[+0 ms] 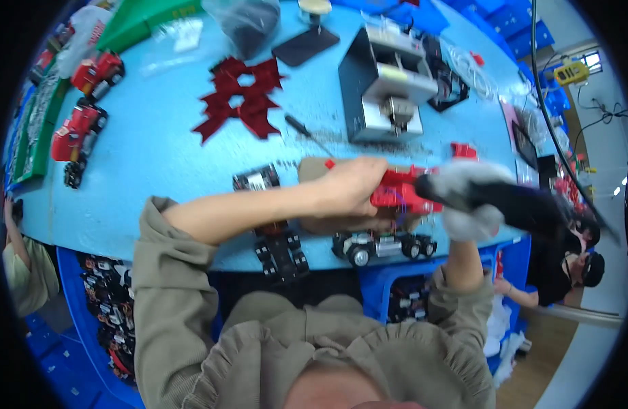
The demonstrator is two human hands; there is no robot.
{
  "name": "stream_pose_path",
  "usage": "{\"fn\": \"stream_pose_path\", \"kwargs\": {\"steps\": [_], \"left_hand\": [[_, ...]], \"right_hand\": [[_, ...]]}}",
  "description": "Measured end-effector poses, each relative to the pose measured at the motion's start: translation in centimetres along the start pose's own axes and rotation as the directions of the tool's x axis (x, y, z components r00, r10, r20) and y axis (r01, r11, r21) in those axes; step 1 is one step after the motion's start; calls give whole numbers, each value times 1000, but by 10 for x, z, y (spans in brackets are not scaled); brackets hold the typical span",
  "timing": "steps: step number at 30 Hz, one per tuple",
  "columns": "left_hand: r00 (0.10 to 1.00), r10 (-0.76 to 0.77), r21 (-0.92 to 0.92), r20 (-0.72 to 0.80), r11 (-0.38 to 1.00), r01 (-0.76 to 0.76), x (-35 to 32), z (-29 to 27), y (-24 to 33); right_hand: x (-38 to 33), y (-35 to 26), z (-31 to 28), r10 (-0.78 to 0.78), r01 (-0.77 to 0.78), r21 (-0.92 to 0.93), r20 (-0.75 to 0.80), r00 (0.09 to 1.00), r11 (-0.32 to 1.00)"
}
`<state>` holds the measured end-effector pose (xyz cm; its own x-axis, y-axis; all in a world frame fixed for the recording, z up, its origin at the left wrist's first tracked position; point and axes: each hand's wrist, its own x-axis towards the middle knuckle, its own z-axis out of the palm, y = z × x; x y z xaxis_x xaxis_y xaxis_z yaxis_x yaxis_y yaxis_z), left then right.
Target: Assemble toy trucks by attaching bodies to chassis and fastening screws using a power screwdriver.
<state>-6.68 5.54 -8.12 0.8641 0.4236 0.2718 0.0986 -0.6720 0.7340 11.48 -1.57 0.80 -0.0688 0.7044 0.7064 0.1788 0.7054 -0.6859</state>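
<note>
My left hand (360,183) is closed on a red plastic toy truck body (399,194), pressing it against a brown pad (314,169) on the table. A white glove covers my right hand (472,204), which is wrapped round a black power screwdriver (525,206). The screwdriver's dark front end reaches over the right part of the red body; its tip is blurred, so contact cannot be told. Just in front of the pad stands a wheeled truck chassis (382,248). A second dark chassis (281,253) lies partly under my left forearm.
A grey metal machine (385,88) stands behind the pad, with a thin screwdriver (307,131) beside it. Dark red bow-shaped pieces (256,92) lie farther left. Assembled red trucks (79,129) line the left. Blue bins (72,279) of parts flank my lap. A co-worker (566,262) is at right.
</note>
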Motion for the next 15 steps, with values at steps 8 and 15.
{"fn": "stream_pose_path", "kwargs": {"steps": [8, 15], "left_hand": [[983, -183, -210, -18, 962, 175, -6, 3, 6], [986, -165, -264, -1, 951, 159, -1, -4, 3]], "right_hand": [[-39, -27, -68, 287, -586, -685, -512, 810, 433], [-131, 17, -69, 502, -665, -690, -482, 718, 287]]}}
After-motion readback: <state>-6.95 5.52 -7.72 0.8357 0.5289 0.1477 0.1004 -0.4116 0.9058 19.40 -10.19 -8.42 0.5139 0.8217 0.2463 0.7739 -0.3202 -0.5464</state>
